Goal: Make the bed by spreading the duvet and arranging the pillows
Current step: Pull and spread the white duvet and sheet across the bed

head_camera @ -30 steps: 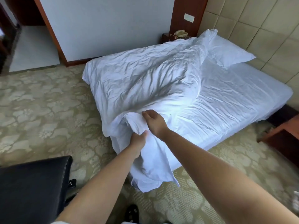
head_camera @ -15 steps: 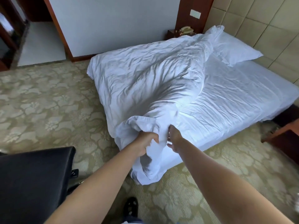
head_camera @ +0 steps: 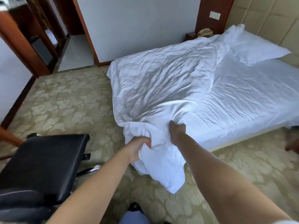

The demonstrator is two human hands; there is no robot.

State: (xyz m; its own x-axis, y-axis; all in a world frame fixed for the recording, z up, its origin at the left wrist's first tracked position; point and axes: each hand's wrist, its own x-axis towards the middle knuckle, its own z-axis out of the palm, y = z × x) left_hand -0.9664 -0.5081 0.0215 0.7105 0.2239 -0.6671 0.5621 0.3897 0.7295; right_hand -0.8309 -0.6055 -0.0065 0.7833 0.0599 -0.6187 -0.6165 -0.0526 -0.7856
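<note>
A crumpled white duvet (head_camera: 161, 78) lies bunched over the left half of the bed (head_camera: 250, 102), its near corner hanging off the foot down to the carpet. My left hand (head_camera: 137, 147) grips a fold of that hanging corner. My right hand (head_camera: 177, 130) grips the duvet's edge a little further right, at the bed's foot, fingers buried in the cloth. The bare white sheet shows on the bed's right half. One white pillow (head_camera: 255, 47) lies at the head by the padded wall.
A black office chair (head_camera: 42, 165) stands close at my left. Patterned carpet (head_camera: 68, 102) surrounds the bed. A bedside table with a telephone (head_camera: 205, 31) sits at the far corner. A wooden doorway (head_camera: 48, 46) opens at the back left; dark furniture (head_camera: 292, 146) juts in at the right edge.
My hands have drawn apart along the duvet's corner, the left lower and the right further right. My view has turned left, showing more chair and doorway.
</note>
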